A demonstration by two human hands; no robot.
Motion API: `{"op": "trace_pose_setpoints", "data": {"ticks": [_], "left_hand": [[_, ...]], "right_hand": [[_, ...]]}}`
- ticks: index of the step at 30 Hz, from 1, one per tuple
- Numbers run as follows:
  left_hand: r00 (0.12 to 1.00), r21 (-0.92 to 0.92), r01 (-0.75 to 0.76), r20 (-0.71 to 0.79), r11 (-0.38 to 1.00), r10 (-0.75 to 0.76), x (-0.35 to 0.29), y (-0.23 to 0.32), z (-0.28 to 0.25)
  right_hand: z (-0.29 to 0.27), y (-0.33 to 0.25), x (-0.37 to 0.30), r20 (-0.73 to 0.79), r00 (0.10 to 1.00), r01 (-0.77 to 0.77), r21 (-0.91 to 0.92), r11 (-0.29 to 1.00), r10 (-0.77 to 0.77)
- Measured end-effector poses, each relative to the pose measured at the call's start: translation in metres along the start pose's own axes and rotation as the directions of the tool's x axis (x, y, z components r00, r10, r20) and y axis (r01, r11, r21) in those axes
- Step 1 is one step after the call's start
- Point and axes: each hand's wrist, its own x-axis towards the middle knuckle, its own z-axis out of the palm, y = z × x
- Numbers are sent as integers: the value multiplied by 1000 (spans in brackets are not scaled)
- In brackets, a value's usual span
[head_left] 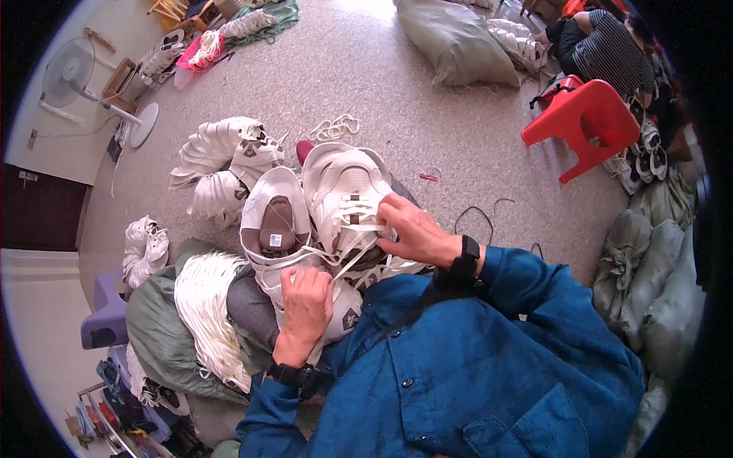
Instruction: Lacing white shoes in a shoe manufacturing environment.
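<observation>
A white shoe with brown trim rests on my lap, its toe pointing away from me and a white shoelace threaded across part of its front. My right hand is at the right side of its eyelets, thumb and fingers pinched on the lace; the exact grip point is partly hidden. Lower and to the left, my left hand is closed, with white lace at its fingers. Just left of the laced shoe lies a second white shoe, its opening facing up and a brown insole showing.
A bundle of white laces lies over my left leg. Stacked white shoes stand on the floor ahead. A red stool, a large sack and a seated person are farther off. A fan stands at left.
</observation>
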Motion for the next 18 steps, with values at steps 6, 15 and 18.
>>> {"op": "trace_pose_setpoints", "data": {"ticks": [6, 15, 18], "left_hand": [[975, -104, 41, -213, 994, -62, 43, 27, -1], [997, 202, 13, -75, 979, 2, 66, 31, 23], [997, 190, -3, -78, 982, 18, 67, 31, 22]], "right_hand": [[0, 1, -2, 39, 996, -73, -19, 997, 74], [-2, 1, -4, 20, 996, -91, -3, 996, 91], [-1, 3, -5, 8, 997, -73, -19, 997, 74]]}}
